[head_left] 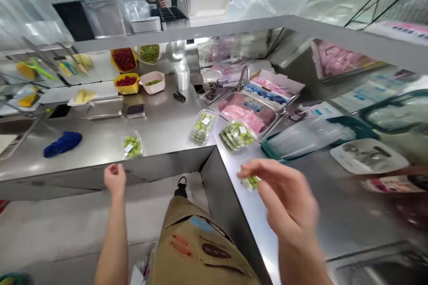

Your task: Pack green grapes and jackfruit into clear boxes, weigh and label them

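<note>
My right hand [289,198] is slightly blurred, with its fingers curved and its thumb held apart. Between fingertips and thumb shows a clear box of green grapes [250,182] at the counter's edge, partly hidden by the hand; whether they touch is unclear. At the front edge of the left counter, my left hand [115,178] has loosely curled fingers with nothing visible in them. Just beyond it sits another clear labelled grape pack [133,146]. Near the corner stand stacked grape packs [203,127] and an overlapping row of grape packs [236,135].
A blue cloth [62,144] and a metal tray [104,107] lie on the left counter. Behind are a yellow basket [126,84] and a pink basket [153,83]. Pink packets fill a metal basin [247,113]. A green tray [307,140] and white dish [368,156] stand rightward.
</note>
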Action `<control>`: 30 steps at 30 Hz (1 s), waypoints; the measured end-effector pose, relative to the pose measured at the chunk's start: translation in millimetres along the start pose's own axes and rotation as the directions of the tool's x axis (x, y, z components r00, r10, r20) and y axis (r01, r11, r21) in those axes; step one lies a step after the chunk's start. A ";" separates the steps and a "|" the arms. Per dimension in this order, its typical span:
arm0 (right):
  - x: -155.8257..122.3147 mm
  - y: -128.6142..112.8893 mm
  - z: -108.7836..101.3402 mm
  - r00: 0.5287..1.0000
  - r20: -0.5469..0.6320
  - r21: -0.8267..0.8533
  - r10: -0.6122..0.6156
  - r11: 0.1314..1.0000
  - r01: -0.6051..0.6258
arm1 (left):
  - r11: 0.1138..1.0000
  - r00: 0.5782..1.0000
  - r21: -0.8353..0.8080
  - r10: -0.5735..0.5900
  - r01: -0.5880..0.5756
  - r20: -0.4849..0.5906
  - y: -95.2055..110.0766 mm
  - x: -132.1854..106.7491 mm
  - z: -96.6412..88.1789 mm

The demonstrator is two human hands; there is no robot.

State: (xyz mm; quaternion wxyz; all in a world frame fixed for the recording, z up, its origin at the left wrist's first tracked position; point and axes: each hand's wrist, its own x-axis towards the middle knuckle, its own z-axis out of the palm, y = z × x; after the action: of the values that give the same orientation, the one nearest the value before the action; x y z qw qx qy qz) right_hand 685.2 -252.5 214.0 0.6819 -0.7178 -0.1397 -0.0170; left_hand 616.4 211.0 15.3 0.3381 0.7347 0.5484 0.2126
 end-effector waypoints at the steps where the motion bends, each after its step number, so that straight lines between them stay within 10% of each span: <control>1: 33.9 17.8 2.3 0.995 -0.096 -0.065 -0.012 0.998 0.006 | 0.999 0.999 0.014 -0.041 0.041 0.001 17.0 29.3 4.9; 4: 88.0 93.9 -21.4 0.855 -0.509 -0.224 0.097 0.944 -0.241 | 0.985 0.985 0.096 -0.150 0.141 0.088 53.6 89.3 28.2; 7: 73.4 166.2 -67.0 0.585 -0.801 -0.306 0.128 0.752 -0.584 | 0.970 0.978 0.205 -0.161 0.132 0.131 65.3 115.0 52.1; 10: 45.7 200.6 -92.5 0.473 -0.876 -0.351 0.093 0.550 -0.758 | 0.964 0.989 0.257 -0.102 0.071 0.109 59.7 129.7 63.9; 15: 87.0 207.0 -74.7 0.574 -0.819 -0.435 0.010 0.641 -0.632 | 0.966 0.965 0.244 0.022 -0.088 0.261 66.6 147.2 79.1; 19: 153.0 217.7 -6.6 0.783 -0.540 -0.139 0.310 0.884 -0.446 | 0.946 0.937 0.258 0.104 -0.197 0.333 115.7 149.0 104.4; 22: 184.6 226.4 47.7 0.802 -0.329 0.080 0.498 0.861 -0.502 | 0.886 0.923 0.274 0.328 -0.374 0.199 170.1 120.4 134.4; 24: 194.5 225.4 67.8 0.780 -0.321 0.094 0.537 0.838 -0.538 | 0.839 0.840 0.118 0.504 -0.532 0.202 206.3 82.6 162.4; 26: 197.0 216.8 68.4 0.817 -0.335 0.009 0.470 0.868 -0.496 | 0.842 0.732 -0.127 0.522 -0.525 0.437 238.4 38.2 193.4; 28: 197.1 203.9 47.7 0.896 -0.345 -0.143 0.280 0.928 -0.345 | 0.879 0.531 -0.261 0.453 -0.398 0.716 264.5 -3.3 218.9; 30: 201.4 193.1 9.0 0.914 -0.398 -0.282 0.071 0.939 -0.196 | 0.890 0.434 -0.281 0.426 -0.360 0.794 283.1 -37.8 230.4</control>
State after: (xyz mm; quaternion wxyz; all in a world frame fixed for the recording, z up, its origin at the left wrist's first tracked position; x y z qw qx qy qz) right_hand 920.4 -213.9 68.6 0.5716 -0.8084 0.0505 -0.1314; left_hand 949.6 66.3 67.3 0.5245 0.8391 0.1240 -0.0742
